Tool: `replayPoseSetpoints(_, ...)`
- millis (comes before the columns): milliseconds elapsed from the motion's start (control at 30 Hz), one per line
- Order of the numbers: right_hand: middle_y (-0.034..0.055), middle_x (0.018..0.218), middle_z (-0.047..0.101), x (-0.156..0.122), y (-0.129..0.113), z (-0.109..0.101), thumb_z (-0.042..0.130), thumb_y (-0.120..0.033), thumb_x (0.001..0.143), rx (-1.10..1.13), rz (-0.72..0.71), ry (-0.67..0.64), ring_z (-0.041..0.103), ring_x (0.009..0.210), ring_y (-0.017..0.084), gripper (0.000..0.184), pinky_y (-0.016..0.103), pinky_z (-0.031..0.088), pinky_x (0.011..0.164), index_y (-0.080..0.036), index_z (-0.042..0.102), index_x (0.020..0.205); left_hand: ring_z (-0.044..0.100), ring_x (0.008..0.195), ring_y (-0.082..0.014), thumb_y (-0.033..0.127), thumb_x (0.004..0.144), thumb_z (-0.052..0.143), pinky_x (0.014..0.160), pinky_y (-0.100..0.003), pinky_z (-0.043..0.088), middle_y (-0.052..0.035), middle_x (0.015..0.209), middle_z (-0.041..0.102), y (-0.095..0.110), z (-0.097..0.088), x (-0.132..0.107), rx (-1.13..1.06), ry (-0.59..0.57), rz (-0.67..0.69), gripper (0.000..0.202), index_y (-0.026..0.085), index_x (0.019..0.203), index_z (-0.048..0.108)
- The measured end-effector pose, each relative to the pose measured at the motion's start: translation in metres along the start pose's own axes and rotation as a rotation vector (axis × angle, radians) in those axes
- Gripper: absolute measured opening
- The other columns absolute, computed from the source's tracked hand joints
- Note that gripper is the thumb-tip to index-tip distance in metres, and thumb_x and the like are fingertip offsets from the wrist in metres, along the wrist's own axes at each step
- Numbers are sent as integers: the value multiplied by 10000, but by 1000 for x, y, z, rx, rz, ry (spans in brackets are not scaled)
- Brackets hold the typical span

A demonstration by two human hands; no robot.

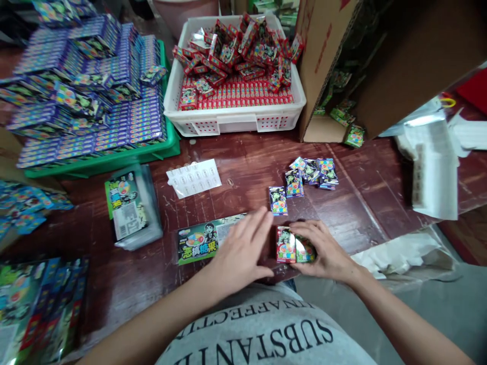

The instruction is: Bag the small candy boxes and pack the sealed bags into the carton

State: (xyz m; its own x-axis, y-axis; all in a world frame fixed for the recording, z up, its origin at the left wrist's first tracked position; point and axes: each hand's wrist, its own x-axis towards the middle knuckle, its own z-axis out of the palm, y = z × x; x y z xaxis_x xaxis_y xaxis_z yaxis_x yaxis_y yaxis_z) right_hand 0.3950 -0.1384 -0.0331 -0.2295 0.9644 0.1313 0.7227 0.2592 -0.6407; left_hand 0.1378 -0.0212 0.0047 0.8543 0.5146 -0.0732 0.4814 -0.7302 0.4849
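Note:
My right hand point(326, 252) is closed around a small green candy box point(303, 250), at the table's front edge. A red candy box point(285, 244) stands flush against it on the left. My left hand point(241, 248) is stretched out flat, its thumb apart, holding nothing that I can see. Beneath its fingers lies a flat printed candy pouch point(198, 241), partly covered by the hand. Just beyond my hands is a purple candy box point(278, 201). Several more purple boxes point(312, 172) lie loosely grouped farther back.
A white basket point(236, 124) of red boxes stands at the back, beside a green crate point(173, 144) stacked with purple boxes. The cardboard carton point(323, 66) holds green boxes. Left of centre lie a sticker sheet point(196, 178) and a stack of pouches point(131, 208).

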Motion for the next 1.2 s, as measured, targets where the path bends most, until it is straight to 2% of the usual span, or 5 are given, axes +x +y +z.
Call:
replayPoseSetpoints(233,114,1373,567,34,-33,25,768,-406,813,-238,137,355,527,1167,339,721,543,407,982,-295,427,1438,463,1312,-351,384,786,766,1095,-528,351,-144,1464,493,-57,-30,-50,87,-56,-109,930,226,1547,255)
replayPoseSetpoints(567,80,1425,542,67,-59,33,754,-384,831,-16,-79,-200,474,1246,323,756,547,406,1075,-316,389,1489,442,1322,-333,360,755,788,1121,-506,355,-133,1471,486,-57,-25,-76,-30,-32,-55,895,230,1518,336)
replayPoseSetpoints(767,165,1645,214,75,-51,32,793,-586,749,49,-67,-269,247,1491,380,1127,586,359,1170,-254,134,1601,425,1350,-336,352,761,775,1135,-511,354,-116,1502,469,-69,-20,-98,-53,-16,-170,919,253,1541,299)
replayPoseSetpoints(933,108,1471,511,85,-46,28,751,-358,846,58,-179,-311,389,1425,311,796,607,236,1231,-274,331,1518,419,1355,-339,361,773,776,1146,-519,343,-119,1495,472,-64,-18,-96,-80,-7,-176,930,250,1550,277)
replayPoseSetpoints(1200,120,1462,509,113,-45,33,774,-465,823,146,-228,-271,462,1378,324,868,641,217,1220,-305,307,1537,409,1361,-330,327,782,777,1155,-527,337,-119,1492,456,-56,-18,-93,-114,85,-225,959,270,1562,222)
